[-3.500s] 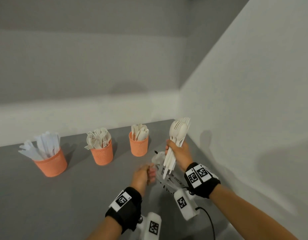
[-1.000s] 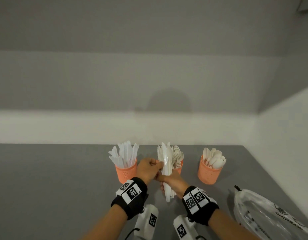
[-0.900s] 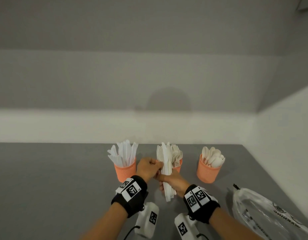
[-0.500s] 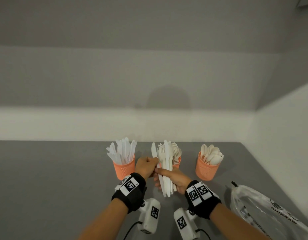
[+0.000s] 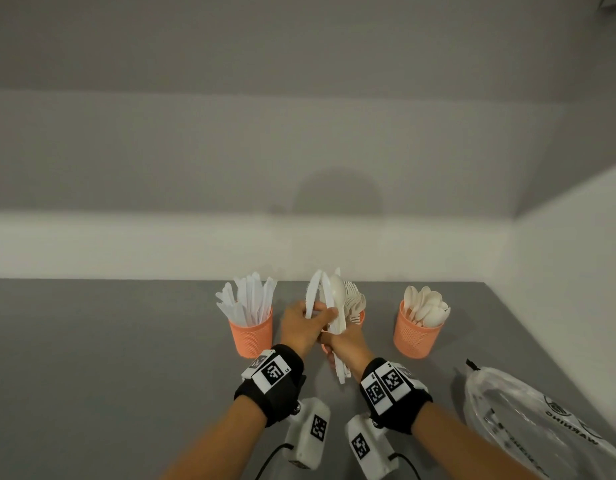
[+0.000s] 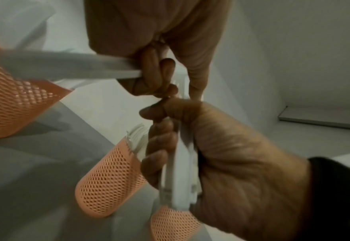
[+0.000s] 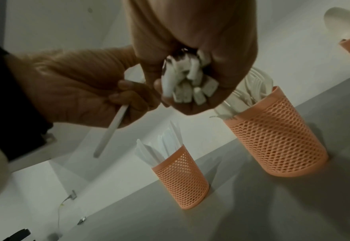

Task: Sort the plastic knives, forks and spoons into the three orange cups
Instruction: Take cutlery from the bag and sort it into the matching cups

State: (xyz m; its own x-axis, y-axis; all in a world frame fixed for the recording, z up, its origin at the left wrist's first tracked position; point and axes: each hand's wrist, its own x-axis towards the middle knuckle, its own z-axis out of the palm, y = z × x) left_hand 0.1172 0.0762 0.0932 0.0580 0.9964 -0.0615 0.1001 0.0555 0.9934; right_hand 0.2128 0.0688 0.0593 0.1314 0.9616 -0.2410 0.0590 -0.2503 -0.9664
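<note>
Three orange mesh cups stand in a row: the left cup [image 5: 251,336] holds knives, the middle cup [image 7: 277,138] forks, the right cup [image 5: 417,336] spoons. My right hand [image 5: 336,341] grips a mixed bundle of white cutlery [image 5: 334,303] upright in front of the middle cup; the handle ends [image 7: 188,88] stick out below its fist. My left hand [image 5: 315,315] pinches a single white knife [image 5: 313,292] by the handle [image 7: 111,130], angled left away from the bundle and touching it near the grip. The middle cup is mostly hidden in the head view.
A clear plastic bag [image 5: 528,414] with black print lies on the grey table [image 5: 109,358] at the right front. Pale walls close the back and the right side. Bare tabletop stretches to the left of the cups.
The bundle came from beside the bag to the cups. In the last second my left hand has drawn one knife leftward out of the bundle, its blade now splayed apart.
</note>
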